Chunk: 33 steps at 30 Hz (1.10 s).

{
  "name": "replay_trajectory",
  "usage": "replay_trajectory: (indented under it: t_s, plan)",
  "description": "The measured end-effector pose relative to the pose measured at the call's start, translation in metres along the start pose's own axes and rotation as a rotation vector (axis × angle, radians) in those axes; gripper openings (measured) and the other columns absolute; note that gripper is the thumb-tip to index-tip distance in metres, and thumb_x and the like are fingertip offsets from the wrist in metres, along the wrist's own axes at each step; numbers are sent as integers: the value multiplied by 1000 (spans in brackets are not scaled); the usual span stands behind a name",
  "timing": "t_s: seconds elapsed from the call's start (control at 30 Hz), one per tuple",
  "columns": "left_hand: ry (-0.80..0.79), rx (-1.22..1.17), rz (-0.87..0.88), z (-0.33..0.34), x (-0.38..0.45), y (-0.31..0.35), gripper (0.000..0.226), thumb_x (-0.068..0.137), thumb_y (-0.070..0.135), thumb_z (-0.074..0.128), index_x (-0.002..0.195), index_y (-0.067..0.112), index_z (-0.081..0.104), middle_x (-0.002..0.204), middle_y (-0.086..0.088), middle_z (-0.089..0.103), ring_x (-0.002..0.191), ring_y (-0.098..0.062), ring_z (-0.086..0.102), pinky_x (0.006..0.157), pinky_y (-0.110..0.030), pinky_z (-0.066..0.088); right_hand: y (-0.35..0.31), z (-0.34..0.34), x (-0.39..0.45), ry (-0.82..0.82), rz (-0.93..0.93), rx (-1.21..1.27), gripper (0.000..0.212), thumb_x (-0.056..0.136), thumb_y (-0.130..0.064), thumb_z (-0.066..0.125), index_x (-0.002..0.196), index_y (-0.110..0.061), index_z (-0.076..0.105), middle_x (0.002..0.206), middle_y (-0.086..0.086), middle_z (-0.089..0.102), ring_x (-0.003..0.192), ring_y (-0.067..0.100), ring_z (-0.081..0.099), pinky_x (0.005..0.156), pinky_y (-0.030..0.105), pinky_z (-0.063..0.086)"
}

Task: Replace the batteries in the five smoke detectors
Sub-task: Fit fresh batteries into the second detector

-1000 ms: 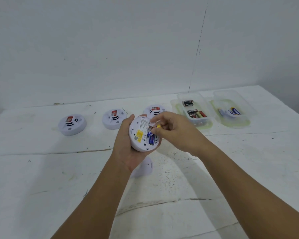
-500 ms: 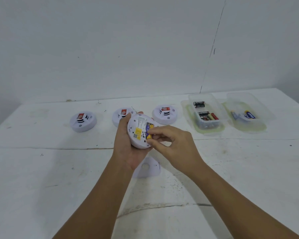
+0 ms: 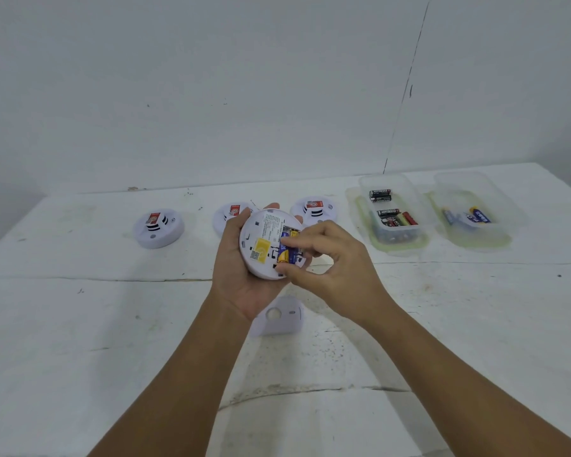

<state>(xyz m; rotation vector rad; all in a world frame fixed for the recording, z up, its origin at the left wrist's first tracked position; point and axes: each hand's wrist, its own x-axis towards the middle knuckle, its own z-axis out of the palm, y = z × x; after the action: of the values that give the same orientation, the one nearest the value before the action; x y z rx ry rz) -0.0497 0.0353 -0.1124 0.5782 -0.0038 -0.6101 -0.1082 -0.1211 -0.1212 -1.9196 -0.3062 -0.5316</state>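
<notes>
My left hand [image 3: 241, 275] grips a round white smoke detector [image 3: 264, 245], back side up, above the table. Its open battery bay shows blue-and-yellow batteries [image 3: 285, 252]. My right hand [image 3: 330, 262] pinches one of those batteries in the bay with thumb and fingertips. Three more white detectors rest face up along the back: one at the left [image 3: 158, 227], one [image 3: 228, 214] partly behind my left hand, one [image 3: 315, 208] behind my right hand. A white cover plate [image 3: 279, 318] lies on the table below my hands.
On the white table [image 3: 80, 324], at the back right, a clear plastic box [image 3: 389, 212] holds several black and red batteries. Beside it, another clear box [image 3: 475, 216] holds blue batteries. A white wall rises behind the table.
My right hand has shifted lower on the detector, its thumb and fingertips now closed around a battery in the bay. The view has moved slightly.
</notes>
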Motion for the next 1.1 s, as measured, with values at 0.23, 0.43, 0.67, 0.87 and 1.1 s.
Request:
replay_trajectory:
  t_s: [0.23, 0.43, 0.67, 0.87, 1.1]
  plan:
    - [44, -24, 31, -2, 1, -4, 37, 99, 48, 53, 120, 20, 65, 122, -15, 62, 107, -29, 61, 97, -44, 47, -2, 0, 2, 27, -22, 10, 32, 75, -22, 93, 103, -16, 81, 100, -6, 66, 92, 7, 66, 82, 15, 51]
    - [49, -55, 35, -1, 0, -4, 39, 102, 50, 50, 119, 20, 66, 117, -11, 66, 113, -25, 59, 100, -40, 48, -4, 1, 5, 7, -114, -114, 34, 81, -26, 88, 112, -17, 81, 105, -2, 63, 104, 6, 63, 90, 14, 48]
    - [69, -33, 16, 1, 0, -6, 36, 100, 48, 53, 117, 19, 67, 118, -11, 65, 112, -25, 59, 120, -43, 28, -3, 0, 4, -19, -88, -114, 35, 82, -27, 87, 115, -19, 80, 107, -2, 63, 114, 7, 61, 99, 14, 47]
    - [45, -42, 26, 3, 0, -3, 36, 100, 48, 53, 121, 21, 63, 122, -14, 62, 107, -27, 62, 84, -42, 59, -1, 0, 1, -12, -118, -136, 32, 89, -26, 81, 121, -20, 78, 111, -5, 63, 108, 6, 62, 91, 14, 49]
    - [56, -22, 38, 4, -3, -3, 36, 100, 48, 52, 120, 20, 64, 111, -12, 68, 96, -27, 65, 81, -40, 57, 2, 1, 0, -8, -70, -84, 27, 92, -24, 79, 119, -20, 79, 111, -9, 67, 102, 7, 66, 90, 21, 53]
